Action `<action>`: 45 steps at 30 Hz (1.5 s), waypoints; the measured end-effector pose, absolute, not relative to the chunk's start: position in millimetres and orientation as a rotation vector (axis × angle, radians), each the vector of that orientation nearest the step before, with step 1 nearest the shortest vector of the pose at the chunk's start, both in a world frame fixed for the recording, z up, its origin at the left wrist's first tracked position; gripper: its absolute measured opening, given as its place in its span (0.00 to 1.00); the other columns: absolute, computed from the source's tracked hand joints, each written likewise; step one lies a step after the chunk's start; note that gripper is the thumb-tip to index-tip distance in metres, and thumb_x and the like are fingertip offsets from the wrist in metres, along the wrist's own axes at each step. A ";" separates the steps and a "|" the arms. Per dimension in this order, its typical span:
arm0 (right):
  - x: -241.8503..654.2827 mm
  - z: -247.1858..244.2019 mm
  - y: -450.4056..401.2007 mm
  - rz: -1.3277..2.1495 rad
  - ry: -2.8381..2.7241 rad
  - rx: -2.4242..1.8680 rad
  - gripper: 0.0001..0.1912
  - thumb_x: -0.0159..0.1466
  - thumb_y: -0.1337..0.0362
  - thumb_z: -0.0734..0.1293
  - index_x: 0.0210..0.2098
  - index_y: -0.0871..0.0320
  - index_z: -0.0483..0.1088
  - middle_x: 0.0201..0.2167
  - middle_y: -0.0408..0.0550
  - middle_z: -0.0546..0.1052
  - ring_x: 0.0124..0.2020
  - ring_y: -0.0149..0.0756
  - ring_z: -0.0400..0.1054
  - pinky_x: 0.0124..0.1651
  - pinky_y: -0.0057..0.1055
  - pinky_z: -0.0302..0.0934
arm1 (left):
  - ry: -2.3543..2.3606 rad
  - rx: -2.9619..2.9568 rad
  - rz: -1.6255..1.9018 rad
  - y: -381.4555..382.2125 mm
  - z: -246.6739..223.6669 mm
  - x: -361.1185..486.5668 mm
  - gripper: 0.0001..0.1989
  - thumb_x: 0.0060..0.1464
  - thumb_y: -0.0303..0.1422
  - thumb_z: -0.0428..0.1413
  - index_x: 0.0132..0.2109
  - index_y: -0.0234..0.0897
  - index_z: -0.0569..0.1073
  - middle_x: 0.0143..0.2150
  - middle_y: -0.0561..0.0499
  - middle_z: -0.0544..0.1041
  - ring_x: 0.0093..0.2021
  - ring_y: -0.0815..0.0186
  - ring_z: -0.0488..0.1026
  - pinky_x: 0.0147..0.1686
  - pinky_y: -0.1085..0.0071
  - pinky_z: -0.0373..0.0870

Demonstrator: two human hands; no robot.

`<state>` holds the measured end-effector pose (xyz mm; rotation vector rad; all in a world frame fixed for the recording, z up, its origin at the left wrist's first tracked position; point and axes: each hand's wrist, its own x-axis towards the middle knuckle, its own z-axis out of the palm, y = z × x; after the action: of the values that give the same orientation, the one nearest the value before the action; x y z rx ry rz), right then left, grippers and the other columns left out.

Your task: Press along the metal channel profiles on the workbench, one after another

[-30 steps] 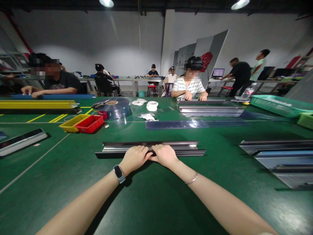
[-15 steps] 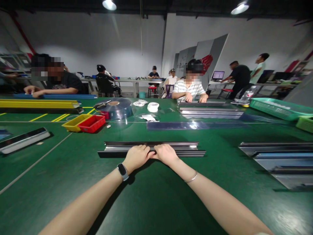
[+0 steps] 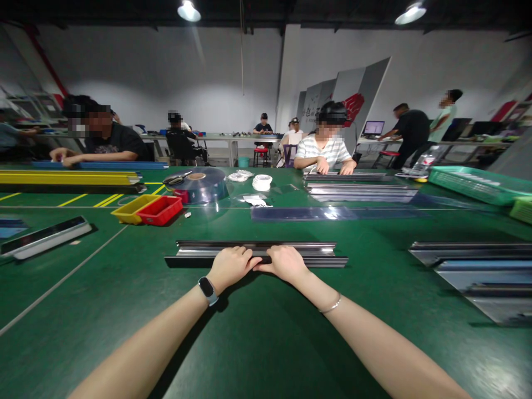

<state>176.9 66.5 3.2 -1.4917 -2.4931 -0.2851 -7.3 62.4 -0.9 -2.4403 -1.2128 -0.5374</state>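
A black channel-shaped profile (image 3: 191,261) with a shiny inside lies lengthwise across the green table (image 3: 266,343) in front of me. My left hand (image 3: 233,266) is closed over its near wall a little left of the middle, fingers curled over the edge and thumb along the front. Just to the right, my right hand (image 3: 287,265) grips the same wall, its thumb pointing left towards the other thumb. The fingertips of both hands are hidden inside the channel. Anything small between them is out of sight.
Several profiles (image 3: 486,271) lie at the right. Beyond my hands are a clear plastic strip (image 3: 291,214), a red bin (image 3: 160,210), a yellow bin (image 3: 133,209), a roll of clear film (image 3: 199,185) and white rolls (image 3: 262,182). Co-workers sit across the table; a green basket (image 3: 469,185) stands far right.
My right hand has shifted slightly to the right along the profile, widening the gap between the hands. The left hand stays nearly in place. The whole view has moved a little.
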 end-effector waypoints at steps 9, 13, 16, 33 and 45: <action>175.5 1.4 71.2 -0.313 -2.508 -1.501 0.32 0.53 0.37 0.54 0.27 0.61 0.70 0.28 0.53 0.74 0.31 0.40 0.69 0.34 0.31 0.58 | -1.223 -2.453 -0.520 65.1 -3.0 -7.2 0.20 0.58 0.43 0.41 0.30 0.35 0.68 0.27 0.48 0.71 0.30 0.65 0.68 0.29 0.70 0.59; 174.8 0.6 72.8 -0.330 -2.510 -1.486 0.32 0.53 0.37 0.55 0.27 0.61 0.70 0.27 0.52 0.75 0.31 0.41 0.70 0.34 0.31 0.58 | -1.227 -2.465 -0.507 64.3 -1.5 -6.8 0.20 0.58 0.43 0.40 0.30 0.35 0.68 0.27 0.49 0.71 0.30 0.65 0.68 0.28 0.70 0.59; 174.8 1.2 73.5 -0.330 -2.520 -1.478 0.31 0.53 0.38 0.55 0.27 0.61 0.71 0.27 0.52 0.75 0.31 0.41 0.70 0.34 0.31 0.58 | -1.243 -2.463 -0.505 63.6 -0.5 -6.3 0.20 0.58 0.43 0.40 0.31 0.36 0.68 0.28 0.49 0.71 0.30 0.64 0.68 0.28 0.69 0.58; 174.7 1.1 71.0 -0.324 -2.512 -1.496 0.30 0.54 0.39 0.56 0.27 0.61 0.70 0.27 0.53 0.74 0.32 0.40 0.69 0.35 0.30 0.57 | -1.231 -2.455 -0.558 61.8 -2.9 -4.1 0.19 0.58 0.42 0.41 0.30 0.35 0.67 0.28 0.48 0.71 0.30 0.64 0.68 0.30 0.68 0.59; 173.6 1.4 69.1 -0.279 -2.534 -1.471 0.21 0.58 0.47 0.58 0.30 0.60 0.67 0.29 0.49 0.72 0.34 0.37 0.68 0.36 0.29 0.56 | -1.165 -2.505 -0.548 61.4 -1.2 1.1 0.16 0.58 0.41 0.42 0.32 0.34 0.66 0.29 0.48 0.71 0.32 0.64 0.67 0.31 0.69 0.60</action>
<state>173.6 69.1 1.4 -1.4708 -2.5337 -0.2790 1.1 61.4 -1.2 -2.5048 -1.1652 -0.5480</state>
